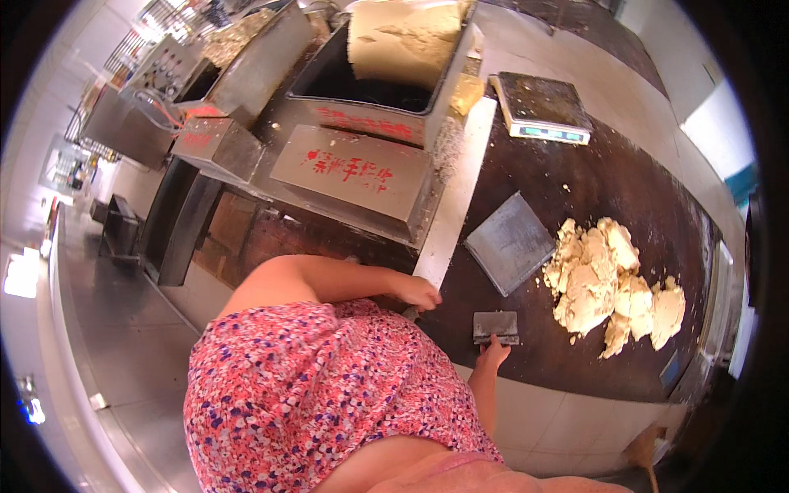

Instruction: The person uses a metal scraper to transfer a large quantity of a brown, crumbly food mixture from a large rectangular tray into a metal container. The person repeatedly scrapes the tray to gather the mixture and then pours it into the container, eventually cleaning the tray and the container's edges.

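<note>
My right hand [495,352] grips a metal dough scraper [495,325] by its near edge, the blade lying low over the dark table. My left hand [422,293] is at the table's near edge, its fingers curled; a small greyish thing shows just below it, and whether the hand holds it is unclear. A square metal plate [510,243] lies farther along the table. To its right sit large, crumbly lumps of pale dough [588,283], with smaller pieces beside them.
Beyond the plate stands a digital scale [542,105] with a stained top. At upper left are a metal box with red writing [351,175] and a deep metal bin [376,114] with a pale dough-like mass. The dark tabletop [622,166] bears scattered crumbs.
</note>
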